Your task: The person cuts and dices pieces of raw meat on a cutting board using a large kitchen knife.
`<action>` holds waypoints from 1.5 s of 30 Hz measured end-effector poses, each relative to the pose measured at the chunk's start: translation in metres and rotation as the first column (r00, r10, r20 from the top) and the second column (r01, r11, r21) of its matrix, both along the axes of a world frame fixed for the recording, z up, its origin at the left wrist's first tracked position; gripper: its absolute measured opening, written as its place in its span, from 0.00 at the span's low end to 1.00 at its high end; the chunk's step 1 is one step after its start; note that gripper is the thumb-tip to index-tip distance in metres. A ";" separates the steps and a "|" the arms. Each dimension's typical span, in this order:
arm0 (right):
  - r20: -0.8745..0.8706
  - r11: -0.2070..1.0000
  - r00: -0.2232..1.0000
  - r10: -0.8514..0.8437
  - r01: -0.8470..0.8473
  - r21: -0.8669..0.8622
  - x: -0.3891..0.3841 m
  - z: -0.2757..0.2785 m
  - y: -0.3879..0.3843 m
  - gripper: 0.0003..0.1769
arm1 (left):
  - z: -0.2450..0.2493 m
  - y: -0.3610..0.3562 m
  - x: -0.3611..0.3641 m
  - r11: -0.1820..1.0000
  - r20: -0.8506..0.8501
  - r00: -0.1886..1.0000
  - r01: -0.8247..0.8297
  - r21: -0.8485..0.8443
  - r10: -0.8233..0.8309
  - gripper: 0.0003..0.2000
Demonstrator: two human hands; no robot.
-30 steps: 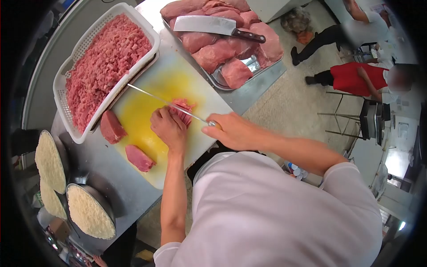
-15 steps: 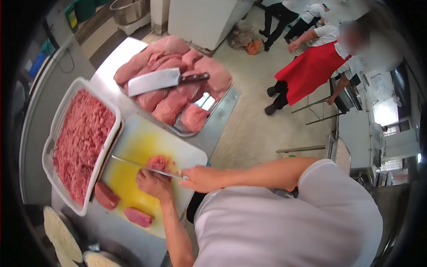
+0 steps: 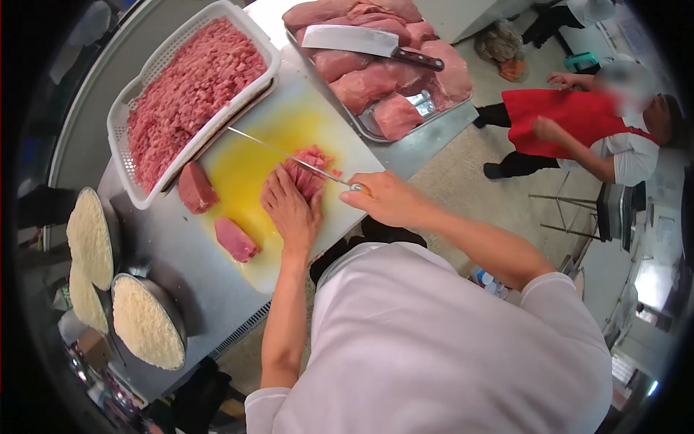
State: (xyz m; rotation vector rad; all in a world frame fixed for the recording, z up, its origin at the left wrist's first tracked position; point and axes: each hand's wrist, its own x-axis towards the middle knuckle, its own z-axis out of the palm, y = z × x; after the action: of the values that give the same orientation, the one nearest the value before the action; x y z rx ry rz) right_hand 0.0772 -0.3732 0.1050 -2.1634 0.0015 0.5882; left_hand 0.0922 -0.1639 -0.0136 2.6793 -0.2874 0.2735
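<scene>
A long thin knife (image 3: pixel 271 147) is held by its handle in my right hand (image 3: pixel 387 199), its blade lying across a partly cut piece of meat (image 3: pixel 307 179). My left hand (image 3: pixel 290 210) presses on that meat, fingers bent against it beside the blade. Small diced bits lie at the far side of the blade. All this rests on a yellow-stained white cutting board (image 3: pixel 249 199). Two more meat chunks sit on the board's left part, a dark red one (image 3: pixel 196 188) and a pinker one (image 3: pixel 236 240).
A white basket (image 3: pixel 119 145) of diced meat stands beyond the board. Right of it, a metal tray (image 3: pixel 369 130) holds large meat pieces and a cleaver (image 3: pixel 350 40). Bowls of white grains (image 3: pixel 147 322) stand at left. A person in a red apron (image 3: pixel 560 123) is at right.
The view has turned and shifted, so the board and basket appear farther right and higher. The knife stays in my right hand and my left hand stays on the meat.
</scene>
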 end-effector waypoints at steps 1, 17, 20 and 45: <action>0.001 0.999 0.999 0.032 -0.032 -0.009 -0.003 0.005 -0.006 0.25 | 0.008 0.002 0.000 0.998 0.030 0.999 0.030 -0.056 -0.028 0.39; 0.095 0.993 0.989 0.117 -0.118 0.005 0.023 -0.040 0.005 0.24 | 0.006 0.004 0.017 0.987 0.088 0.995 -0.039 -0.153 0.053 0.23; 0.038 0.999 0.998 0.051 -0.051 0.017 0.005 -0.038 0.001 0.25 | 0.003 0.003 0.003 0.993 0.067 0.997 0.052 -0.104 -0.045 0.37; -0.091 0.983 0.988 -0.127 0.138 0.123 -0.017 -0.038 0.049 0.25 | -0.015 -0.006 0.033 0.989 0.200 0.978 -0.035 -0.147 0.064 0.06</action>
State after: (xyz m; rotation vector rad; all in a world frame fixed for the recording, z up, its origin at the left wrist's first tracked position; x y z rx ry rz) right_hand 0.0602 -0.3246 0.0669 -1.9954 0.1480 0.5849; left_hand 0.1256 -0.1699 -0.0282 2.5215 -0.2529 0.5656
